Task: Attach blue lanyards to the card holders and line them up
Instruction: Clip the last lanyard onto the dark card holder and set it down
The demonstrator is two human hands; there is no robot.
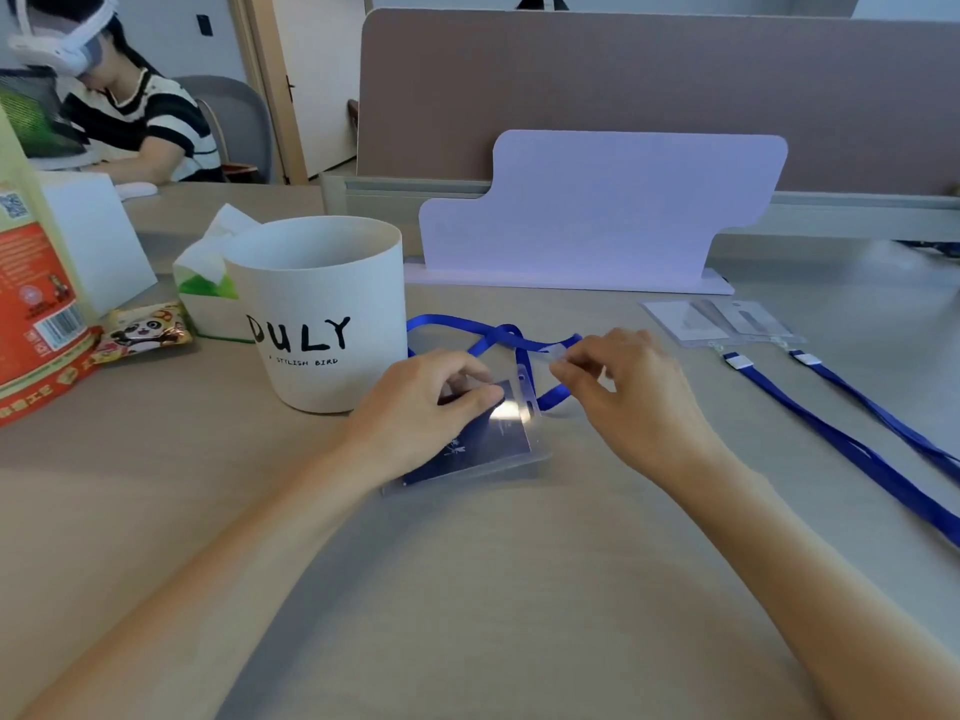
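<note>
Head view puts the clear card holder (480,439) right in the middle of the desk (467,589), dark blue card inside, glare on its plastic, tilted with its slotted top edge toward your right hand. Your left hand (421,407) is pinching that holder near its top, thumb and fingers closed on the plastic and pressing it down against the desk. Your right hand (623,392) hovers just beside the slot, fingertips squeezed together on the pale clip end (557,352) of the blue lanyard (467,324). That lanyard loops loosely behind both hands, one strand passing under the holder's top edge. Off to your right, two more card holders (722,320) lie side by side, each with a blue lanyard (831,433) stretched out toward you, the pair roughly parallel. Just left of your left hand stands a white bucket (322,314) lettered in black, with a tissue pack (208,283) behind it and a panda snack packet (145,330) beyond.
</note>
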